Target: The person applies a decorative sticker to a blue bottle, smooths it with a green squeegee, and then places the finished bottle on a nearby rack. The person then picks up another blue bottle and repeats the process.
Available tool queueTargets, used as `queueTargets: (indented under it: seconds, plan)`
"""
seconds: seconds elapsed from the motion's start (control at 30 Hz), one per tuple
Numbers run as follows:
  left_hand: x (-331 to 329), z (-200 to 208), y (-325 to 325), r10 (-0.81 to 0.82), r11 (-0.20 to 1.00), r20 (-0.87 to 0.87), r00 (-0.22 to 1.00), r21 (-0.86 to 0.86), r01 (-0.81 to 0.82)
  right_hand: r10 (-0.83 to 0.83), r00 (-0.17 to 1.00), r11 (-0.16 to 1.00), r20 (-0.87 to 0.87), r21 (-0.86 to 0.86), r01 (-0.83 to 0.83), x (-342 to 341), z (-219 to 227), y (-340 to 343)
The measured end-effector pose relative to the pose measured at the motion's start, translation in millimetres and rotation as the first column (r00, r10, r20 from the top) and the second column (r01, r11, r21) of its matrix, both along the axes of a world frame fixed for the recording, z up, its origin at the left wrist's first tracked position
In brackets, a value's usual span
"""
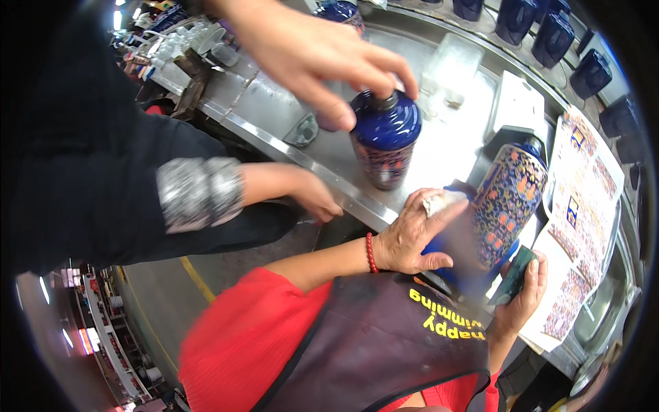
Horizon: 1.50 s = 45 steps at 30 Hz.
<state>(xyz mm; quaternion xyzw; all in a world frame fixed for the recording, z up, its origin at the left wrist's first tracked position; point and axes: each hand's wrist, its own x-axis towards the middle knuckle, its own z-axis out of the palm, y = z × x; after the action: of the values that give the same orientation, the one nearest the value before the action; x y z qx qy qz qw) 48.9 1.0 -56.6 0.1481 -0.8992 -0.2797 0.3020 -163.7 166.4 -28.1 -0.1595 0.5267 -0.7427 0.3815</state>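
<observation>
While a pad [514, 276] is pinched by the right hand [525, 301], the left hand [412, 237] is held spread-fingered.
Both are held beside a bottle [511, 199].

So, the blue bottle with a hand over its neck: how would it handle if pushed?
The bottle may tip: it looks taller than wide. Its glossy blue shoulder could be slippery to grip. It's likely stiff: its outline shows no sagging.

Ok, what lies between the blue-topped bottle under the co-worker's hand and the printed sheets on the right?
In the head view: a stretch of metal bench, then the tilted patterned bottle.
</observation>
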Motion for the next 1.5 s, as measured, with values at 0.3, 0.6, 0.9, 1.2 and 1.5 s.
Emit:
queueTargets:
  seconds: [0.3, 0.6, 0.9, 1.2, 1.5]
  plan:
    - [4.4, 1.6, 7.3, -0.002, 1.0, -0.009, 1.0, -0.001, 0.002, -0.09, 0.994, 0.996, 0.068, -0.006, 0.091, 2.4, 0.9, 1.5]
    - [7.7, 9.9, -0.5, -0.015, 0.996, -0.008, 1.0, -0.086, 0.014, -0.031, 0.985, 0.992, 0.171, -0.115, 0.052, 2.4, 5.1, 12.6]
    - [-0.7, 7.5, 25.1, -0.032, 0.985, -0.037, 0.999, -0.172, 0.025, -0.105, 0.071, 0.987, -0.992, -0.112, -0.111, 17.8, 22.3, -6.1]
    - [-14.4, 24.2, 27.1, -0.022, 0.927, 0.057, 0.998, -0.373, 0.042, -0.036, 0.721, 0.998, -0.692, -0.062, -0.009, 6.1, 11.7, 22.3]
    - [-31.7, 38.1, 2.8, -0.041, 0.979, -0.029, 0.999, -0.203, 0.034, -0.112, 0.891, 0.992, -0.441, -0.1, 0.075, 8.0, -2.9, 30.1]
